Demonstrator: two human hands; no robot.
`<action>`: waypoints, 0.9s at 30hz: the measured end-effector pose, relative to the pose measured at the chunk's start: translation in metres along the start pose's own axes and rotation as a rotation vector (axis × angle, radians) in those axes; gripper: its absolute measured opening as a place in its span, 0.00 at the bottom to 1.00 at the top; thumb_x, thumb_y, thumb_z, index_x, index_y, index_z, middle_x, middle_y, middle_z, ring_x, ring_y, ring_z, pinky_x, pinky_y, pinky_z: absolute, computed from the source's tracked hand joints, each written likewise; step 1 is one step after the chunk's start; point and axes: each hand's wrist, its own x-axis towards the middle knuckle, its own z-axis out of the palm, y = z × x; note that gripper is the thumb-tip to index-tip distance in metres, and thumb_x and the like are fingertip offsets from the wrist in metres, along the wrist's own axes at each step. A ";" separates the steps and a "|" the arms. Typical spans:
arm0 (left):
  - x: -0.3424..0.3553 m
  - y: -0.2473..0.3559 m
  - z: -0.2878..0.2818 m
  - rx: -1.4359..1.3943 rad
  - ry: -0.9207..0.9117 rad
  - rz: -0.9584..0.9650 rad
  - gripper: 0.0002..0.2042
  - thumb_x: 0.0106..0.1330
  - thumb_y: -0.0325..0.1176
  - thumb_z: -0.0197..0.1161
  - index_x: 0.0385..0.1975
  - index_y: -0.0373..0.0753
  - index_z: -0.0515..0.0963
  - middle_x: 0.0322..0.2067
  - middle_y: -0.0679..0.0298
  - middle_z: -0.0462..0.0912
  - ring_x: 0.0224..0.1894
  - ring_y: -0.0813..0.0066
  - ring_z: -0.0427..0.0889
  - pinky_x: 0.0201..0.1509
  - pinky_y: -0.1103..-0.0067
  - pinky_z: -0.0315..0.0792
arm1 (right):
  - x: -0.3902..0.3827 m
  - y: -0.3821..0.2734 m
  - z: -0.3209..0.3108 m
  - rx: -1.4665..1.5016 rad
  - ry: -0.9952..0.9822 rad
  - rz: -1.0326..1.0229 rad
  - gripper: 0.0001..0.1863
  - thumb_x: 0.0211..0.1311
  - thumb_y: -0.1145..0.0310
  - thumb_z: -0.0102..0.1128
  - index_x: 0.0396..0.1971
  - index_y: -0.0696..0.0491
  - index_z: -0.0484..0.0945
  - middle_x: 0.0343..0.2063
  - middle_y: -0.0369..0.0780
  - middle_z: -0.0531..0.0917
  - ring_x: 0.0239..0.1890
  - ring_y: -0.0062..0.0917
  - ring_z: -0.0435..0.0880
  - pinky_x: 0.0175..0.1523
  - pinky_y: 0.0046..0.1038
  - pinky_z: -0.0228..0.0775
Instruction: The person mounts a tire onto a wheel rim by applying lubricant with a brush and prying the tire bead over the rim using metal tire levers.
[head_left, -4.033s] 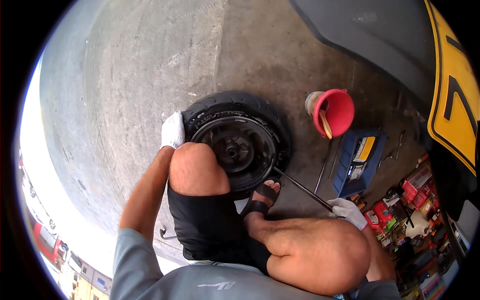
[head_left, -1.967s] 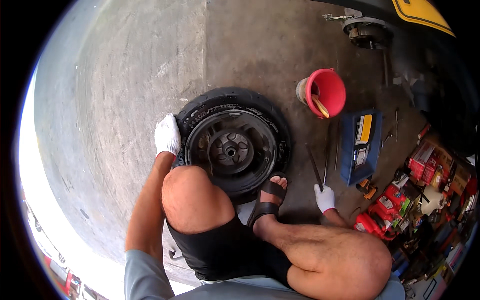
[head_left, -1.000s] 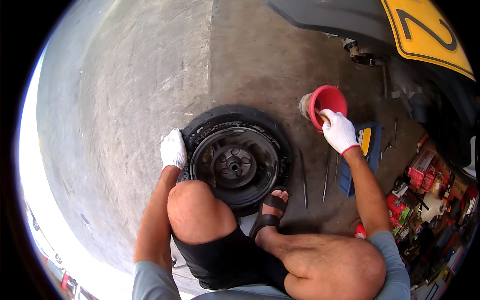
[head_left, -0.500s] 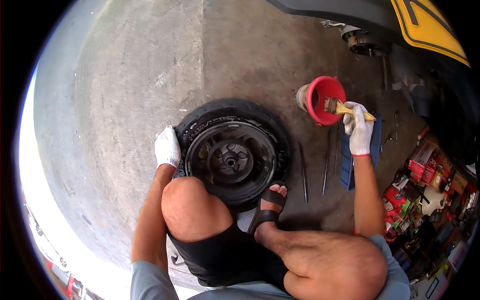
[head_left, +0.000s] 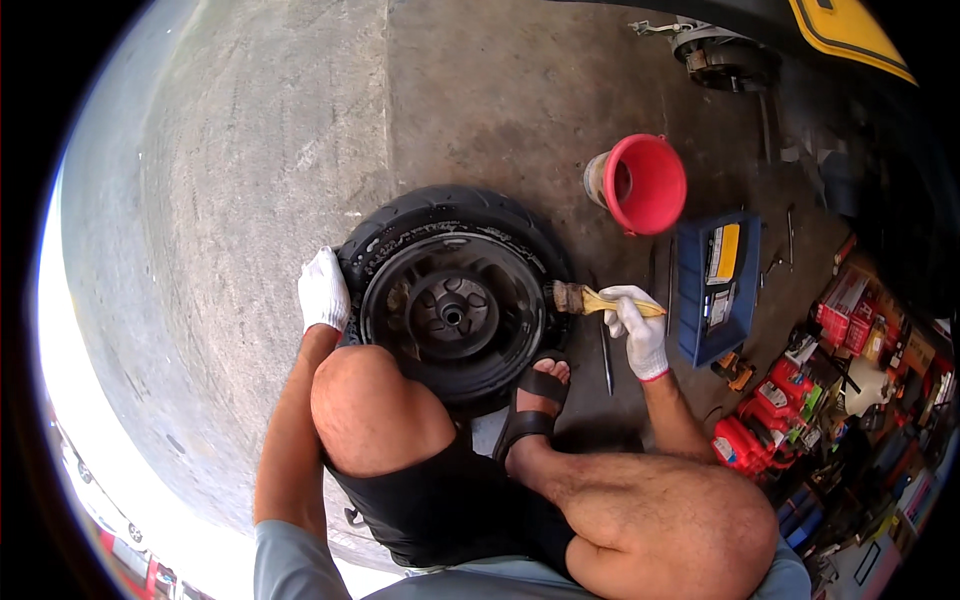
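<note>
White-gloved, the right hand (head_left: 638, 330) is closed round the wooden handle of a brush (head_left: 590, 299) — its bristles touch the right edge of the black tyre (head_left: 455, 215) lying flat on the concrete floor (head_left: 250, 150). The left hand (head_left: 323, 290) presses down on the tyre's left edge, fingers curled over it — a sandalled foot (head_left: 533, 405) rests against the near side, and a red funnel (head_left: 640, 183) stands beyond.
</note>
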 end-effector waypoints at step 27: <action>-0.005 0.009 -0.005 0.048 0.059 0.106 0.19 0.75 0.37 0.37 0.33 0.30 0.73 0.39 0.41 0.81 0.44 0.39 0.78 0.55 0.56 0.68 | 0.043 -0.107 -0.063 0.158 0.196 -0.264 0.15 0.75 0.66 0.48 0.45 0.59 0.81 0.25 0.36 0.82 0.22 0.13 0.75 0.25 0.14 0.63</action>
